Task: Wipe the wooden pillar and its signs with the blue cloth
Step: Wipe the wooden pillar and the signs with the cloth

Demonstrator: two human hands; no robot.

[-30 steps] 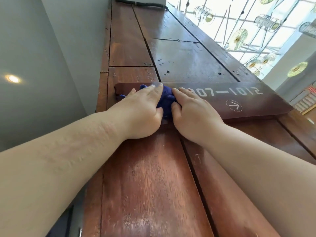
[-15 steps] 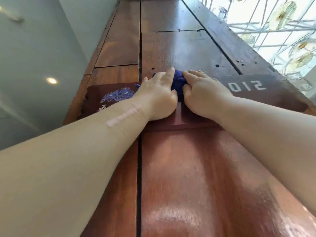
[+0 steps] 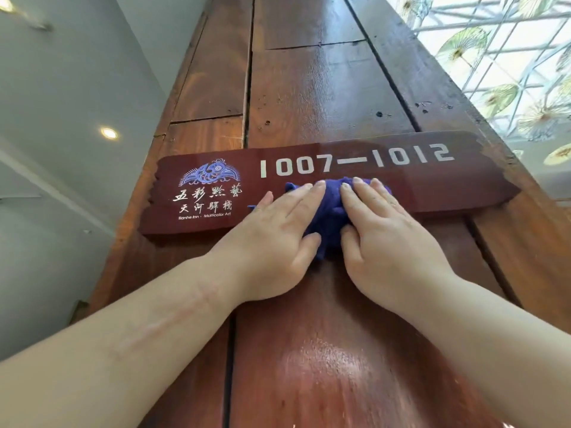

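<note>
A tall reddish-brown wooden pillar (image 3: 315,88) of planks rises in front of me. Across it is fixed a dark red sign (image 3: 216,193) with a blue fish emblem, white characters and the numbers 1007—1012. A bunched blue cloth (image 3: 329,208) lies against the lower middle of the sign and over its bottom edge. My left hand (image 3: 278,236) presses flat on the cloth's left side, and my right hand (image 3: 383,239) presses flat on its right side. Most of the cloth is hidden under both palms.
A grey wall and ceiling with a round recessed light (image 3: 108,133) lie to the left. At the upper right is a bright lattice ceiling with hanging umbrellas (image 3: 500,97). Dark gaps run between the pillar's planks.
Both hands with the cloth have slid down from the sign's top edge to its lower part. The emblem and the full number row are now uncovered.
</note>
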